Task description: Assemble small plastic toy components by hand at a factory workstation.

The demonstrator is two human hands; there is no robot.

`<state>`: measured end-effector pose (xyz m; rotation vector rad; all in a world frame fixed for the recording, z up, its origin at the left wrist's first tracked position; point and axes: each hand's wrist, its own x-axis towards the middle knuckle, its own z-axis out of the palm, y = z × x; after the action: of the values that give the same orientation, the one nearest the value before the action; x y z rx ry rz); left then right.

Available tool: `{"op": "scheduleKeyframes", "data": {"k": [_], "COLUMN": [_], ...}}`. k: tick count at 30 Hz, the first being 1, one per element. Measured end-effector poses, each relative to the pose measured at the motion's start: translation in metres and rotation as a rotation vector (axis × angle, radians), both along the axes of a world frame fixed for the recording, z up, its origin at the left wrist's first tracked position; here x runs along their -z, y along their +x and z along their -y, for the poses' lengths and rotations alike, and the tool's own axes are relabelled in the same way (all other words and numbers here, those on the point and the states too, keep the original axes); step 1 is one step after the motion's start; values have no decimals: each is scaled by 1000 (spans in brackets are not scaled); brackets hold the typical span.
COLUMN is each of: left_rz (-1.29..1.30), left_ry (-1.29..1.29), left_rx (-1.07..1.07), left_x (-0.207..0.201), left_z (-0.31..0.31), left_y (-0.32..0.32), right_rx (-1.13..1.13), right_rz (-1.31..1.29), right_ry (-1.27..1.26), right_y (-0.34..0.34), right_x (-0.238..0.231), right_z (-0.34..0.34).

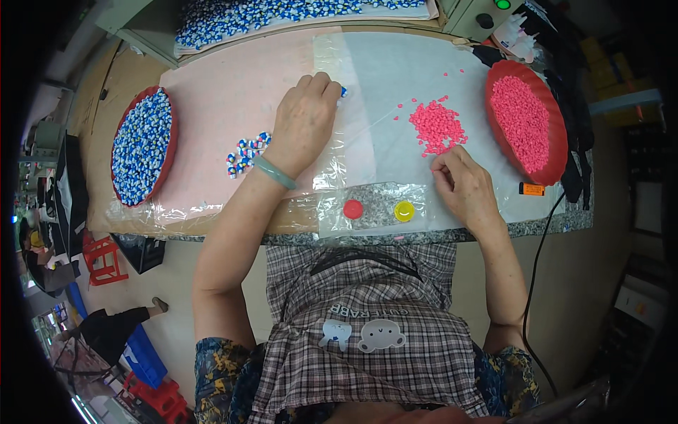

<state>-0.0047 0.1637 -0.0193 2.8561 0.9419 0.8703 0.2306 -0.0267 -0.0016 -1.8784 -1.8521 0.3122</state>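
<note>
My left hand [305,121], with a pale green bangle on its wrist, is over the middle of the sheeted table. Its fingers are curled together, and a small blue-and-white piece [343,92] shows at their tips. Beside that wrist lies a loose cluster of blue-and-white pieces [244,157]. My right hand [462,185] rests at the near edge of a pile of small pink pieces [436,126]. Thumb and forefinger are pinched together there; whatever is between them is too small to make out.
A red basket [173,145] of blue-and-white pieces stands left, another red basket [554,145] of pink ones right. Red [352,209] and yellow [404,210] round caps lie near the front edge. A machine with a lit green button [502,4] stands behind; a black cable [540,261] hangs right.
</note>
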Motion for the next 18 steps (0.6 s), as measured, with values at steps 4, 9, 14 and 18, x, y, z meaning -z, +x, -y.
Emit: {"op": "scheduleKeyframes", "data": {"k": [4,9,14,18], "left_rz": [-19,-19,350,493], "left_ry": [5,-48,-397,-751], "left_rx": [21,16,99,191], "left_x": [2,1,-16,-26], "left_z": [3,9,39,83], "left_y": [1,-1,0,6], "right_rx": [-16,-49,31,89], "right_rz": [19,56,-167,-620], "right_ry": [-9,-3,-26,-23], "right_y": [-1,-3,-2,0], "right_x": [-2,-5,-4,7], "right_z": [1,1,8,9]}}
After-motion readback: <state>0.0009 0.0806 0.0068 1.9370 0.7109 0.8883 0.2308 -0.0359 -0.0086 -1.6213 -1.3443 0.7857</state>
